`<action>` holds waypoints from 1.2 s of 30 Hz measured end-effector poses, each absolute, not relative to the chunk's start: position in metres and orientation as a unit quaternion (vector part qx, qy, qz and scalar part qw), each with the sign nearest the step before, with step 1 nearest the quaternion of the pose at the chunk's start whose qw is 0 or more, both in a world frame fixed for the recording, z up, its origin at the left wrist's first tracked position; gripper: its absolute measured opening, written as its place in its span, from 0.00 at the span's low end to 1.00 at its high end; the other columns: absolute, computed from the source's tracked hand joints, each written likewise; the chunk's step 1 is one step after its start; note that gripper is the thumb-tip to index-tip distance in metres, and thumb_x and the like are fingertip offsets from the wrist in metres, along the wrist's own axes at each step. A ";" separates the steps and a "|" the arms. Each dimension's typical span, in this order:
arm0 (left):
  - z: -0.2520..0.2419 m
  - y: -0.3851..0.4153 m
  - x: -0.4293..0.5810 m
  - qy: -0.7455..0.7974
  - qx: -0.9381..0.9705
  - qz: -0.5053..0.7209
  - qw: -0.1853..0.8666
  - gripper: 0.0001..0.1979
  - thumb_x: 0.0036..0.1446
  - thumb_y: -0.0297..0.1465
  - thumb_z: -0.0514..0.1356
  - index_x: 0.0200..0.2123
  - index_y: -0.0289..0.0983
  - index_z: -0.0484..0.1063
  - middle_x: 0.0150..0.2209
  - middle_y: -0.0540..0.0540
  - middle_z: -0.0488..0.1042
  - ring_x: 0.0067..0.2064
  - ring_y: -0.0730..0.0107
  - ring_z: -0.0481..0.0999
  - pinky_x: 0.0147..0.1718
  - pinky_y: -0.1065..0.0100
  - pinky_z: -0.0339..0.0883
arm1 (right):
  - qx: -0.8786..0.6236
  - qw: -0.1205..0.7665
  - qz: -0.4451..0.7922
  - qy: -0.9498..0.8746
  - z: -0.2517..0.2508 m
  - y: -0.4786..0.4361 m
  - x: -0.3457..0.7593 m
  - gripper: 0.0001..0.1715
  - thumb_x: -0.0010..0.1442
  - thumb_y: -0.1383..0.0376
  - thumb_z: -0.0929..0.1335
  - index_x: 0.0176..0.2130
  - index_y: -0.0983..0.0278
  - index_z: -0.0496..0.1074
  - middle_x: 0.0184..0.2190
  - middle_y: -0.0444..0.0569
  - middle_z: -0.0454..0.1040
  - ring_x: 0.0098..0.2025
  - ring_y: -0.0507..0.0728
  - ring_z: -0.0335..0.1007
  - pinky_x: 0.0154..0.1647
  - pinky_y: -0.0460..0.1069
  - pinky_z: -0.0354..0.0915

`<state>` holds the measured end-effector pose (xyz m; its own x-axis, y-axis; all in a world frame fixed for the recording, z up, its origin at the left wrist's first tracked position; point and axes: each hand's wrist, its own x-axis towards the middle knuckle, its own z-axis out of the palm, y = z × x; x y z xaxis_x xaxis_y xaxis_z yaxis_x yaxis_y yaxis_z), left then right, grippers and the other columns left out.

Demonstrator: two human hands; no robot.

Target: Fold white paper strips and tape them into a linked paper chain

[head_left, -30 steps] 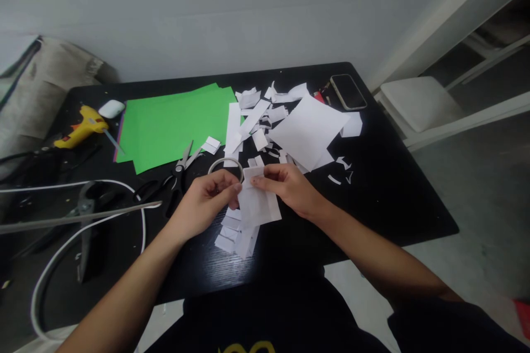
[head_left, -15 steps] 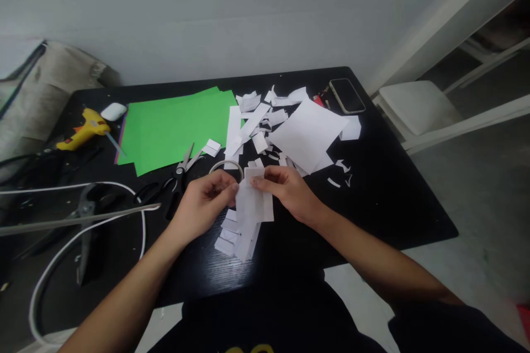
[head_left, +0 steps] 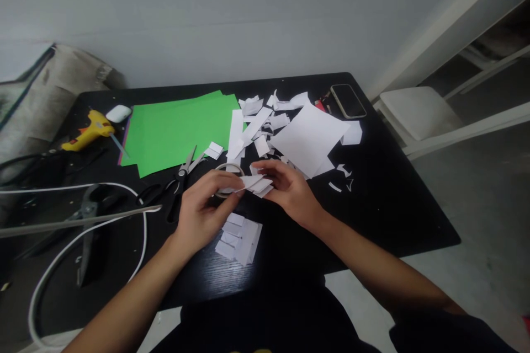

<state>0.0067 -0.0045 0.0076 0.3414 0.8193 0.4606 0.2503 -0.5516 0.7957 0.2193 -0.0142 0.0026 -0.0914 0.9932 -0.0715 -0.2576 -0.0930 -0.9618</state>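
Observation:
Between my two hands is a white paper piece (head_left: 257, 183), folded into layers and raised over the black table. My left hand (head_left: 207, 201) pinches its left end between thumb and fingers. On its right end, my right hand (head_left: 292, 190) is closed with the fingers behind the paper. Just below lies a small stack of folded white paper pieces (head_left: 242, 240). A roll of tape (head_left: 229, 167) sits partly hidden behind my left hand. Open black-handled scissors (head_left: 182, 172) lie to the left of that hand.
Green paper sheets (head_left: 182, 132) lie at the back left beside a yellow glue gun (head_left: 93, 131) and a white case (head_left: 118, 113). White scraps (head_left: 261, 146) and a sheet (head_left: 310, 135) cover the back middle. A phone (head_left: 348, 101) rests back right; a white cable (head_left: 143, 231) loops over pliers (head_left: 86, 231).
The long white paper that hung down over the stack is now folded up and tilted between my hands. The stack beneath has come into fuller view.

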 end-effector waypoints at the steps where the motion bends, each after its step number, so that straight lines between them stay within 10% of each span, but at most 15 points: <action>1: 0.008 -0.004 0.006 0.347 0.767 0.459 0.286 0.10 0.62 0.21 0.67 0.43 0.40 0.79 0.44 0.46 0.81 0.47 0.65 0.81 0.49 0.61 0.74 | -0.446 0.528 0.597 -0.408 0.002 -0.014 0.219 0.26 0.48 0.70 0.81 0.46 0.55 0.81 0.49 0.45 0.79 0.52 0.56 0.75 0.60 0.54 0.71; 10: 0.009 -0.002 0.006 0.387 0.778 0.469 0.158 0.08 0.62 0.22 0.67 0.41 0.41 0.80 0.53 0.42 0.79 0.56 0.57 0.78 0.58 0.51 0.69 | -0.329 0.437 0.805 -0.230 0.006 -0.009 0.221 0.21 0.59 0.52 0.78 0.44 0.64 0.78 0.37 0.49 0.81 0.38 0.55 0.81 0.36 0.47 0.79; 18: 0.005 -0.005 0.008 0.414 0.737 0.444 0.297 0.06 0.65 0.27 0.65 0.45 0.40 0.78 0.43 0.46 0.83 0.47 0.64 0.82 0.48 0.61 0.75 | -0.410 0.464 0.711 -0.333 0.004 -0.016 0.219 0.33 0.46 0.70 0.84 0.49 0.58 0.75 0.46 0.44 0.79 0.41 0.52 0.79 0.48 0.49 0.79; 25: 0.007 -0.007 0.006 0.447 0.702 0.447 0.327 0.07 0.65 0.31 0.66 0.45 0.38 0.78 0.41 0.46 0.82 0.41 0.67 0.81 0.43 0.65 0.75 | -0.415 0.465 0.671 -0.401 0.006 -0.015 0.217 0.15 0.55 0.58 0.81 0.39 0.61 0.80 0.37 0.45 0.80 0.37 0.53 0.78 0.45 0.52 0.78; 31: 0.015 0.000 0.001 0.376 0.587 0.405 0.592 0.24 0.64 0.46 0.63 0.58 0.40 0.77 0.56 0.37 0.81 0.55 0.48 0.81 0.50 0.54 0.77 | -0.452 0.462 0.654 -0.393 0.005 -0.013 0.219 0.19 0.59 0.49 0.78 0.34 0.61 0.80 0.26 0.42 0.76 0.26 0.49 0.70 0.27 0.46 0.71; 36: 0.023 0.006 0.004 0.338 0.457 0.360 0.740 0.29 0.64 0.54 0.58 0.55 0.39 0.80 0.51 0.33 0.83 0.47 0.46 0.85 0.41 0.51 0.80 | -0.433 0.456 0.685 -0.368 0.005 -0.013 0.219 0.22 0.56 0.47 0.79 0.33 0.62 0.79 0.27 0.43 0.77 0.26 0.49 0.72 0.24 0.44 0.70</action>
